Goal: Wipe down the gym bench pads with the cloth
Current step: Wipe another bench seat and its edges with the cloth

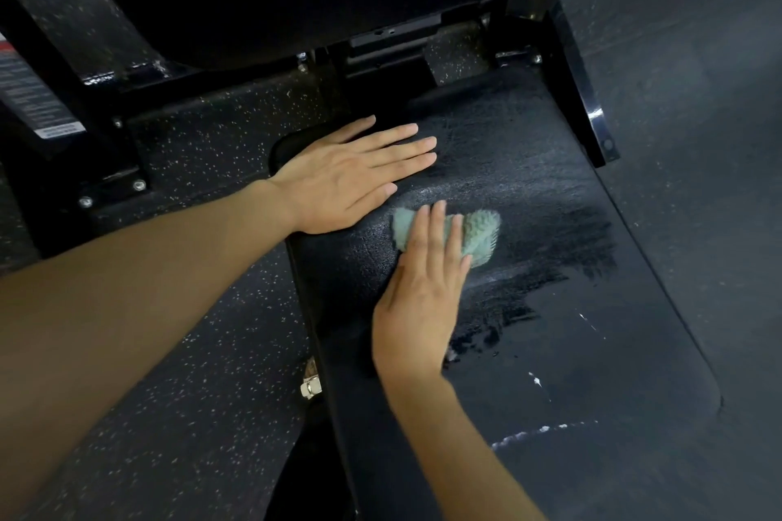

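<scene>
Seen from the head camera, the black textured vinyl pad of the bench shows wet streaks across its middle and white specks nearer the person. The left hand lies flat by the pad's upper left edge, its grip spread and holding nothing, probably bracing the body. The right hand presses the small crumpled pale-green terry cloth onto mid-pad, fingers straight over it rather than clamped round it, which suits sliding it.
</scene>
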`<action>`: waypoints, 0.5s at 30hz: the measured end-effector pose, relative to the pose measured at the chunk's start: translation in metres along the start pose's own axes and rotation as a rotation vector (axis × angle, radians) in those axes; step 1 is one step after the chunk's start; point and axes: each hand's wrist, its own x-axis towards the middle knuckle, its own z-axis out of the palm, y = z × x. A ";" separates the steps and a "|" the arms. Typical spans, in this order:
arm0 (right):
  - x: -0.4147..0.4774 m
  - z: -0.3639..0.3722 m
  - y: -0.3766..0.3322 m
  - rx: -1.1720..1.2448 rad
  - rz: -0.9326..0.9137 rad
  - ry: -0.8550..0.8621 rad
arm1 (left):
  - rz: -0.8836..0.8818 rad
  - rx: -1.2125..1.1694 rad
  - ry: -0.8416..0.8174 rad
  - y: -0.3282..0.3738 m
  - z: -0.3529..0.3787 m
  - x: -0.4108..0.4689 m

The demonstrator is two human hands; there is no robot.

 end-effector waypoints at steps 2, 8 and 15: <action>-0.017 0.003 -0.013 -0.028 -0.073 -0.035 | -0.004 0.016 -0.003 0.000 0.001 0.000; -0.057 0.004 -0.017 -0.143 -0.482 -0.232 | -0.007 0.020 -0.002 0.002 -0.001 0.001; -0.021 -0.017 0.037 -0.043 -0.560 -0.239 | -0.045 0.043 -0.012 0.008 -0.002 -0.001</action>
